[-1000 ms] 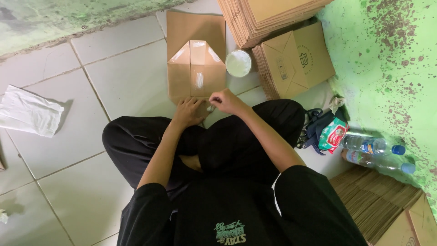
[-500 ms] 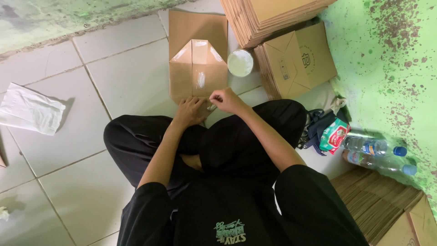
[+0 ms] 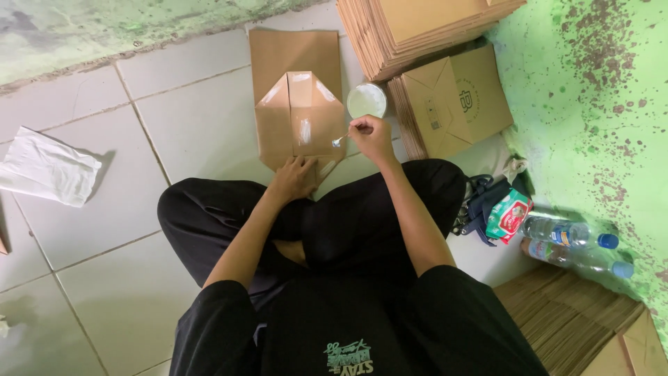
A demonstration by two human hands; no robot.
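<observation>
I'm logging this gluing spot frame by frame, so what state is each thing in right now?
Brown paper bag: flat on the tiles, bottom flaps folded, white smears on them.
Left hand: pressing the bag's near edge.
Right hand: grip closed on a small stick, tip over the flap.
White cup: open, upright.
Two water bottles: capped, lying down.
White cloth: crumpled.
Stacked bags: flat, piled.

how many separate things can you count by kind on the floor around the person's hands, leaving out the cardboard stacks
flat brown paper bag under the left hand: 1
small white stick in the right hand: 1
round white glue cup: 1
clear plastic water bottles: 2
crumpled white cloth: 1
total: 6
</observation>
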